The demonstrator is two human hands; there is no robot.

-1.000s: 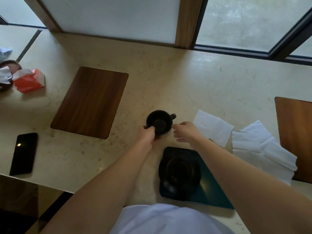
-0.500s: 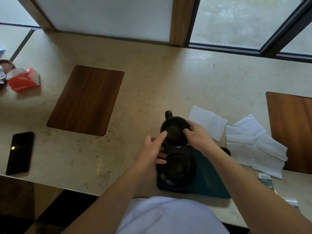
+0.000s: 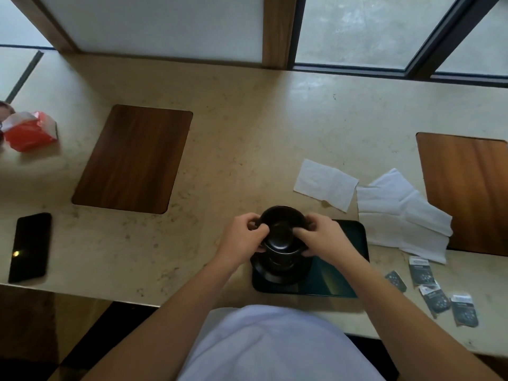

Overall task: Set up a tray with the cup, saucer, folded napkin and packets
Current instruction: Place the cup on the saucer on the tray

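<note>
A black cup [image 3: 280, 228] hangs just above a black saucer [image 3: 277, 272], which lies on the left half of a dark teal tray [image 3: 341, 273] at the counter's near edge. My left hand [image 3: 242, 237] grips the cup's left side and my right hand [image 3: 321, 237] grips its right side. A folded white napkin [image 3: 325, 184] lies beyond the tray. Looser white napkins [image 3: 404, 215] lie to its right. Several dark packets [image 3: 437, 291] are scattered right of the tray.
A dark wooden inlay [image 3: 133, 159] sits in the beige counter at left, another [image 3: 467, 191] at right. A black phone [image 3: 30, 247] lies near the left front edge. A red wrapper [image 3: 30, 132] sits far left. Windows run along the back.
Both hands have carried the cup from the counter back toward me, and it is now held right over the saucer on the tray. The view has tilted, bringing the packets into sight.
</note>
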